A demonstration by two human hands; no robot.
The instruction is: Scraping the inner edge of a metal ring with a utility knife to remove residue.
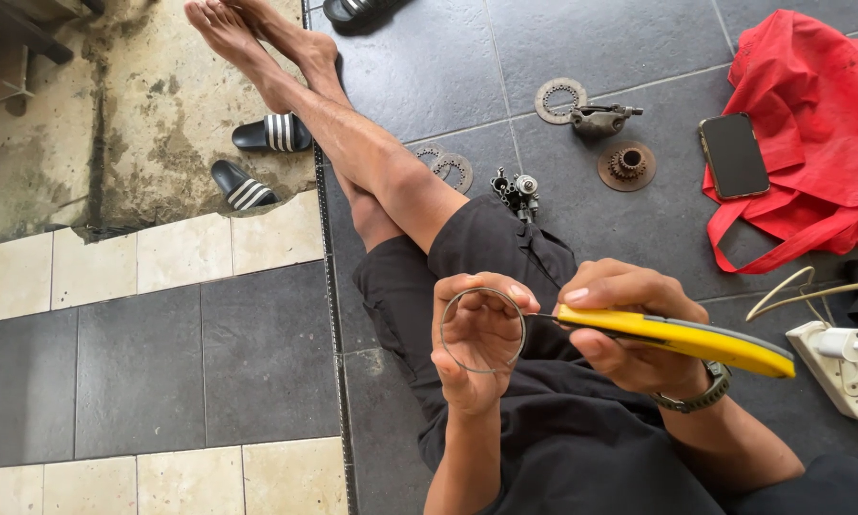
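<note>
Seated on the tile floor (143, 381), legs crossed and stretched ahead; held over the lap, a thin metal ring (482, 330), pinched upright between thumb and fingertips of the left hand (475, 348), palm cupped behind it. Closed around a yellow-handled tool (677, 339), the right hand (629, 324), thumb pressed on top, the tool's narrow tip meeting the ring's right edge; blade or point too small to tell.

Judged best done with the ring kept steady and square to the tip; light pinch only, since so thin a hoop likely bends under squeeze; thumb kept low on the handle for control; tip worked away from the left fingertips, which sit just beside the contact point; wrists braced on the thigh if wobble shows.

Around the ring: directly below, black shorts (543, 429), a soft catch for anything dropped. Beyond the ring, past the knee, a cluster of small metal parts (516, 191), farther off a rusty sprocket (626, 165) and a toothed disc (559, 99). Right of the ring, well apart, a red bag (810, 105) with a dark phone (734, 154) on it; lower right, a white power strip (844, 367) with cables, near the tool's rear end, a likely snag for a backward swing. Left of the ring, open tiles; far beyond, sandals (257, 157) on rough concrete.
</note>
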